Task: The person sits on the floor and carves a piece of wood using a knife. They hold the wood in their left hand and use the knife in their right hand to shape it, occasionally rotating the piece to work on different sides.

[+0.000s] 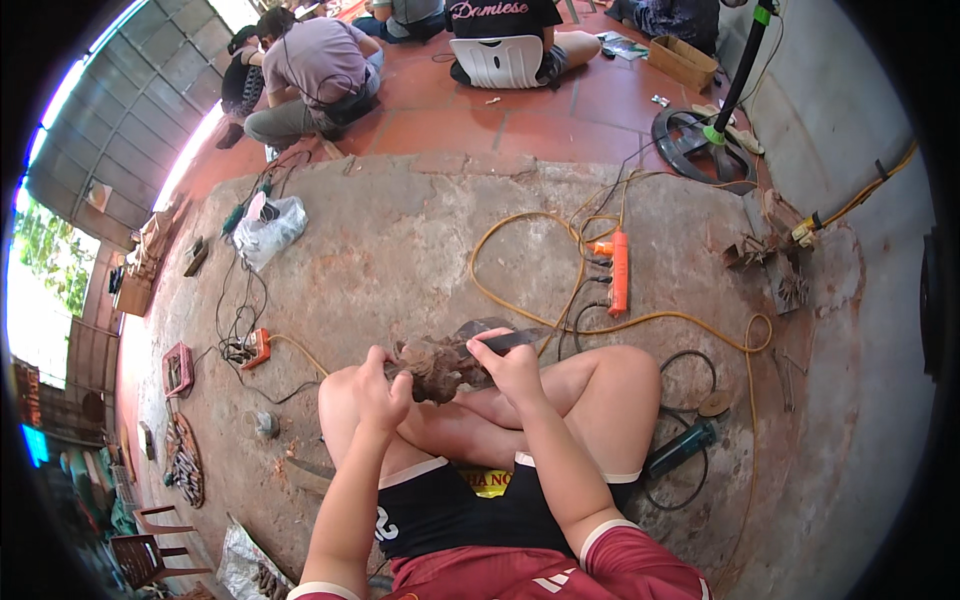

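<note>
A rough, knobbly brown piece of wood (437, 368), like a root, is held above my crossed legs. My left hand (383, 392) is closed round its left end, thumb toward me. My right hand (505, 368) is at the other side of the wood, its fingers pinching a dark, flat knife-like blade (515, 339). One pointed end of the blade sticks out to the right, past my fingers; its other end lies against the wood. Behind the wood a dark rounded thing shows in part, and I cannot make out what it is.
An orange power strip (619, 274) with a yellow cable lies ahead; another orange socket block (256, 348) is to the left. By my right knee lies a dark green power tool (682, 447). A plastic bag (270, 232) and a pink basket (178, 370) stand left. People sit farther off.
</note>
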Motion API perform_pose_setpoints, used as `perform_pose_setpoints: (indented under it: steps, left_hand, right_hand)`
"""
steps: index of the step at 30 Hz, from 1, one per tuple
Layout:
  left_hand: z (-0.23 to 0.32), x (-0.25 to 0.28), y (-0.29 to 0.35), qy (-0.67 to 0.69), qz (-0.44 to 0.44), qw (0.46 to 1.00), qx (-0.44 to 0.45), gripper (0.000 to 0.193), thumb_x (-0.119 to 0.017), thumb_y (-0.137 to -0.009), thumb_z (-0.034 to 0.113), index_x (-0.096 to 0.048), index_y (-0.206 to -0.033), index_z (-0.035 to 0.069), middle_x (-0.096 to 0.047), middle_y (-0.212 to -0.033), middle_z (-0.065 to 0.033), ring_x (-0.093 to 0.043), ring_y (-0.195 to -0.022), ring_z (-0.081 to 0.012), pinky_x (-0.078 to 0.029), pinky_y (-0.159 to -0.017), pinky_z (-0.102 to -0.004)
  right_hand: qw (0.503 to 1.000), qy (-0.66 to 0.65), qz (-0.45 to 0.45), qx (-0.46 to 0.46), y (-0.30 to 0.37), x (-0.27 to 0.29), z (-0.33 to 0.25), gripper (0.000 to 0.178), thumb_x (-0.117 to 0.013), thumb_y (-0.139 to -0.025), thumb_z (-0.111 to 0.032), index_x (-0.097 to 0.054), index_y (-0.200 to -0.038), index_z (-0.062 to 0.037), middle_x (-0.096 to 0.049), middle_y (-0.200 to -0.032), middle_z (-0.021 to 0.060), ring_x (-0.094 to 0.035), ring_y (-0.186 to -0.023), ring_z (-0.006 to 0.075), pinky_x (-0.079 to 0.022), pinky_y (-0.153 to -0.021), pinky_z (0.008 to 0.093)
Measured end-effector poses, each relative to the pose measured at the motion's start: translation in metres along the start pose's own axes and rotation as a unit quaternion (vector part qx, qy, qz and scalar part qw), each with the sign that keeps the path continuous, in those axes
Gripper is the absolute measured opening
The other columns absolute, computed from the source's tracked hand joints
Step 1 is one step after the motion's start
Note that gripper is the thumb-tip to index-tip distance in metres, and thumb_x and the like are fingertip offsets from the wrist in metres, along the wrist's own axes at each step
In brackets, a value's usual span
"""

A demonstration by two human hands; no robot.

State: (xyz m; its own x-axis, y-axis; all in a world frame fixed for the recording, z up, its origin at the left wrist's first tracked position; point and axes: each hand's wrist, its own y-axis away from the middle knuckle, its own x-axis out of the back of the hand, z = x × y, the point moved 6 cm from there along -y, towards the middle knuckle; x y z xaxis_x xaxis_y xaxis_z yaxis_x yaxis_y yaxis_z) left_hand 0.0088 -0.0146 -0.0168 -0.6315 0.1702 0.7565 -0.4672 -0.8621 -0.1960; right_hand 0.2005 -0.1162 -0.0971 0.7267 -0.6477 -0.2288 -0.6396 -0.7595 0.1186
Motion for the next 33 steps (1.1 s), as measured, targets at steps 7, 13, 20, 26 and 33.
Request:
perform_pose_setpoints:
  steps: [7,13,20,26,33]
  left_hand:
    - [0.018,0.025,-0.003,-0.092,-0.045,0.993,0.062,0.024,-0.060,-0.073,0.021,-0.056,-0.089,0.003,-0.061,-0.072,-0.0222,-0.061,-0.072,-0.0400,-0.048,-0.067,-0.0449]
    - [0.016,0.025,0.013,-0.119,-0.040,0.991,-0.040,0.032,-0.065,-0.077,0.031,-0.059,-0.094,0.004,-0.064,-0.081,-0.0199,-0.063,-0.073,-0.0386,-0.050,-0.065,-0.0461]
    - [-0.024,0.001,0.029,0.003,0.032,0.999,-0.013,0.049,-0.064,-0.076,0.031,-0.060,-0.115,0.003,-0.067,-0.085,-0.0179,-0.067,-0.078,-0.0363,-0.054,-0.069,-0.0434]
    - [-0.028,-0.001,0.038,0.004,0.013,1.000,-0.004,0.054,-0.063,-0.076,0.031,-0.055,-0.120,0.001,-0.066,-0.087,-0.0158,-0.066,-0.081,-0.0352,-0.054,-0.070,-0.0431]
    - [-0.030,0.005,0.045,0.018,0.036,0.999,-0.003,0.031,-0.066,-0.076,0.030,-0.054,-0.093,0.007,-0.061,-0.071,-0.0191,-0.062,-0.069,-0.0401,-0.049,-0.061,-0.0474]
  right_hand:
    - [0.991,-0.073,-0.054,-0.097,0.023,0.007,0.016,0.012,-0.075,-0.084,-0.009,-0.070,-0.091,-0.0007,-0.069,-0.076,0.0047,-0.064,-0.067,0.0096,-0.051,-0.059,0.0249]
    - [0.985,-0.035,-0.104,-0.136,0.036,-0.009,0.011,0.015,-0.076,-0.082,-0.007,-0.070,-0.094,0.0003,-0.071,-0.085,0.0090,-0.066,-0.075,0.0145,-0.055,-0.069,0.0282]
    - [0.993,-0.054,-0.067,-0.077,0.033,-0.001,0.024,0.015,-0.076,-0.081,-0.003,-0.070,-0.094,0.0006,-0.068,-0.081,0.0062,-0.062,-0.071,0.0113,-0.051,-0.064,0.0239]
    - [0.993,-0.043,-0.054,-0.091,0.032,0.003,0.030,0.015,-0.073,-0.084,-0.002,-0.066,-0.097,-0.0004,-0.066,-0.082,0.0056,-0.062,-0.070,0.0123,-0.049,-0.062,0.0239]
    - [0.983,-0.079,-0.065,-0.150,0.041,-0.010,0.040,0.018,-0.072,-0.084,-0.002,-0.065,-0.100,0.0007,-0.066,-0.080,0.0059,-0.061,-0.066,0.0127,-0.049,-0.057,0.0240]
